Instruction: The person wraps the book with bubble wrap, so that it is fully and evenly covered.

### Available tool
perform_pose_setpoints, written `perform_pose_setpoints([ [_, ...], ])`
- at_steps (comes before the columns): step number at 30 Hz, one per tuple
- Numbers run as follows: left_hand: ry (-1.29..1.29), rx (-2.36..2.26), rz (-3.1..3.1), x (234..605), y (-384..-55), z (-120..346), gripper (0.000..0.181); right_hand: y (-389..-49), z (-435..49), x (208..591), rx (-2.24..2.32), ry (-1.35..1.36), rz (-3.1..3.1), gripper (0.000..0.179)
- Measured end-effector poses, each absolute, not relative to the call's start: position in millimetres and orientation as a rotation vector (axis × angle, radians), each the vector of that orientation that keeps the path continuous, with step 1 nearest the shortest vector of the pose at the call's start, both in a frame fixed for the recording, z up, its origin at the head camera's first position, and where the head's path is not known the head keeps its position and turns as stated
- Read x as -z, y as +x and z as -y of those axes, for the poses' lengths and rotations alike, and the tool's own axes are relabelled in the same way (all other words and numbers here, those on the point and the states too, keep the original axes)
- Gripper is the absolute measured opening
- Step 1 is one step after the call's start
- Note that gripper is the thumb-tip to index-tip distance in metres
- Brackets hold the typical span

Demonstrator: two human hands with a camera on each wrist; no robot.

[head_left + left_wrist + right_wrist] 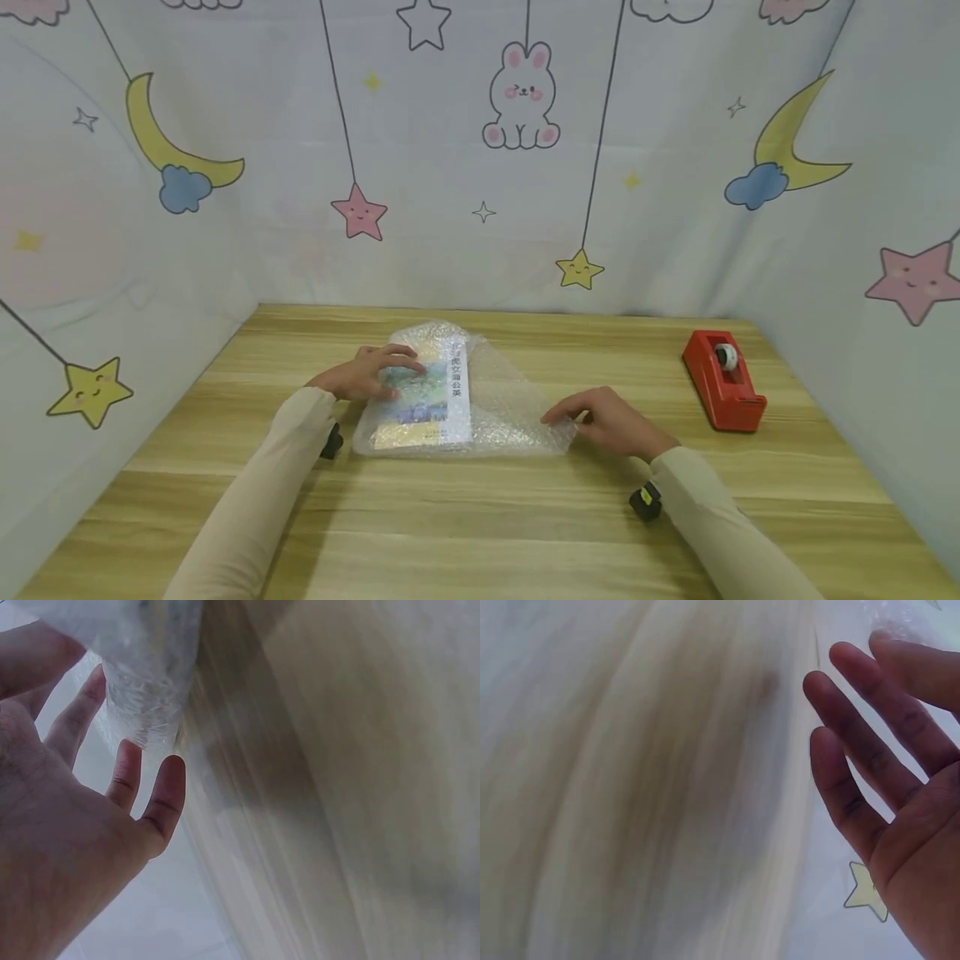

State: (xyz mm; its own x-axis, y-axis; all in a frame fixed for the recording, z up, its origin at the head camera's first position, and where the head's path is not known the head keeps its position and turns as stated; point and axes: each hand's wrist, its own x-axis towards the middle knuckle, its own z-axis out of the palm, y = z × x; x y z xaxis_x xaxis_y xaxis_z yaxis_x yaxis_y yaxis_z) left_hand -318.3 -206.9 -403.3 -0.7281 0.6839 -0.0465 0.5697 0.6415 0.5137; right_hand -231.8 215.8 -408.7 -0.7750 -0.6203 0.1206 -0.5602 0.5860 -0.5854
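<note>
the left hand (367, 373), fingers apart, rests on bubble wrap (512, 402) over a book (423, 405). the right hand (611, 423) pinches the wrap's end, a tape dispenser (729, 392) to its right.

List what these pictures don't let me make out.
Head view: part of the book, hidden behind the left grip; its lowest print, too small to read.
Head view: the book's underside, turned down toward the table.
Left wrist view: the book's cover, not discernible through the bubble wrap.
Right wrist view: the table's grain, blurred; part of the right grip, cut off by the right edge.
</note>
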Motion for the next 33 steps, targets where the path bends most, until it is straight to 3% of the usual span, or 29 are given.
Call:
perform_pose_setpoints([
  [33, 1.067, -0.708, -2.632, 400.6, -315.2, 205.3, 0.049, -235.0, -184.4, 370.1, 1.072, -1.121, -2.770, 0.021],
])
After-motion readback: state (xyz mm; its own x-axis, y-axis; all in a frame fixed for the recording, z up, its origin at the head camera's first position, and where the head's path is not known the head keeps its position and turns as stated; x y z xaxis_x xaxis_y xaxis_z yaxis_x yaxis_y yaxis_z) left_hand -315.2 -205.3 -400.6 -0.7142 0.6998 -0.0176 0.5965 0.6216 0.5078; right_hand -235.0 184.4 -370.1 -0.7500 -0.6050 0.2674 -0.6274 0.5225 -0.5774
